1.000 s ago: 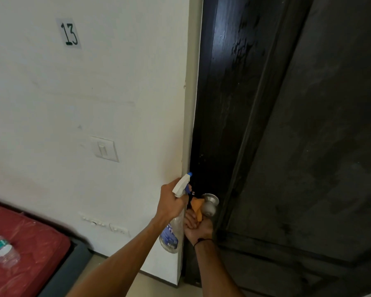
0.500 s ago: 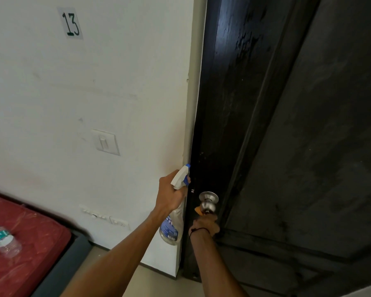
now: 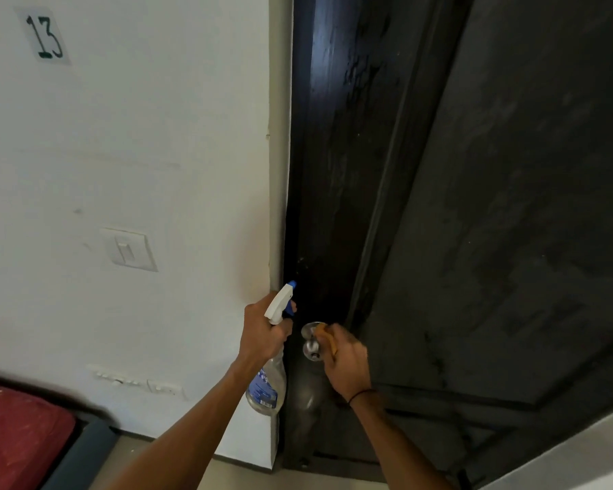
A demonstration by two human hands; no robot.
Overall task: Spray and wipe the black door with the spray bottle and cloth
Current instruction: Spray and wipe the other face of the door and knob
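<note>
Lower left of the frame: a red padded mattress (image 3: 18,436) on a dark blue-grey base, cut by the frame edge.

Upper left: a white painted wall (image 3: 138,153) with a paper label reading "13" (image 3: 46,37). Mid-left, a white rocker light switch (image 3: 128,249); below it, a low strip of white sockets (image 3: 135,381).

Lower centre: the left hand (image 3: 262,330), fingers curled round the neck of a clear plastic spray bottle with white-and-blue trigger head (image 3: 268,380). The bottle hangs beside the wall corner with its nozzle toward the door edge, likely kept ready for the next squirt while the other hand works.

Just right of it: a round silver metal door knob (image 3: 311,344). The right hand (image 3: 345,362), a dark band at its wrist, has its fingers clamped on a bunched orange cloth (image 3: 328,339) pressed against the knob's right side, apparently wiping it.

Centre to right: the tall black wooden door (image 3: 510,206), glossy along its left stile, with dull smeary streaks across its recessed panel; much of it seems still to need wiping.

Bottom edge: a strip of pale tiled floor (image 3: 241,475).
</note>
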